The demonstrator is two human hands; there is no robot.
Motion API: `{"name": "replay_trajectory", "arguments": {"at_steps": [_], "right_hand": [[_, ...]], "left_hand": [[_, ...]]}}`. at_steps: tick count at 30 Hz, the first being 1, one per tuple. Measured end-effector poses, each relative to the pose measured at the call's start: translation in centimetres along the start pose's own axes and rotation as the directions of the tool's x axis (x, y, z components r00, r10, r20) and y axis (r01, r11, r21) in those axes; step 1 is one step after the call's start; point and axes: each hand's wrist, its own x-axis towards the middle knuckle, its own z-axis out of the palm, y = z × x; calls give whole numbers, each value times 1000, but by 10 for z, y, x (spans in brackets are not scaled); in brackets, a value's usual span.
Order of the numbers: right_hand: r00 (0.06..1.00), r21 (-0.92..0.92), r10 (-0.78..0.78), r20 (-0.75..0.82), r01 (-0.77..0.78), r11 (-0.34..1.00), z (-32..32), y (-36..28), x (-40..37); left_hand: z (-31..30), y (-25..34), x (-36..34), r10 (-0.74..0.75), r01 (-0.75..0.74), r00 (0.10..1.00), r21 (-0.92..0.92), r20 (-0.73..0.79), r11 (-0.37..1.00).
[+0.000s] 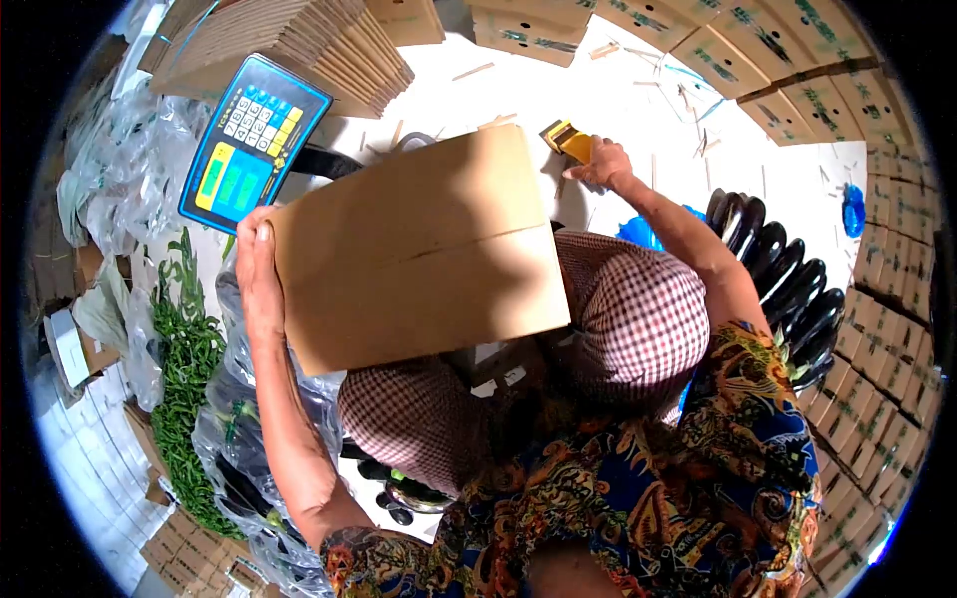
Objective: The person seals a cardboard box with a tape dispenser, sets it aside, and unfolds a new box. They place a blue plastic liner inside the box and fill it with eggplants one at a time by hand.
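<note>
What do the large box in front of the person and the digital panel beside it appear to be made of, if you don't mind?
Box: matte brown cardboard, judging by its flat tan faces and seam line.
Digital panel: probably smooth plastic, given its moulded-looking blue rim and printed keys.

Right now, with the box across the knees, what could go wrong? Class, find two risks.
The box might slide off the knees, as only the left hand steadies it while the right hand is at the tape dispenser. Turning it could knock the scale display beside it.
</note>
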Motion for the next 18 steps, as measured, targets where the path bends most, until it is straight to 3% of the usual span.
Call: {"name": "replay_trajectory", "arguments": {"at_steps": [3, 6, 8, 10, 11, 13, 16, 18], "right_hand": [[994, -102, 110, 2, -109, 989, 19, -4, 18], [983, 80, 174, -58, -169, 982, 36, 7, 28], [992, 221, 100, -74, -81, 972, 47, 36, 36], [982, 630, 116, -149, 4, 776, 46, 37, 19], [995, 820, 102, 9, -66, 568, 31, 36, 3], [1000, 929, 22, -19, 9, 370, -10, 28, -30], [975, 985, -150, -164, 169, 22, -81, 7, -83], [954, 986, -252, -162, 147, -74, -117, -5, -103]], "left_hand": [[1, 5, -2, -20, 20, 1000, 8, -1, 1000], [1, 8, -1, -15, 15, 1000, 3, 8, 1000], [-1, 4, -2, 1, -1, 1000, 4, 13, 1000], [-3, -3, 1, 24, -24, 1000, -2, 7, 1000], [-4, -3, 0, -2, 3, 1000, -25, 6, 1000], [-1, 1, 0, -52, 54, 998, -80, 22, 995], [-2, -5, 2, -8, 10, 1000, -90, 25, 996], [-1, -13, 5, 6, -4, 1000, -92, 21, 996]]}}
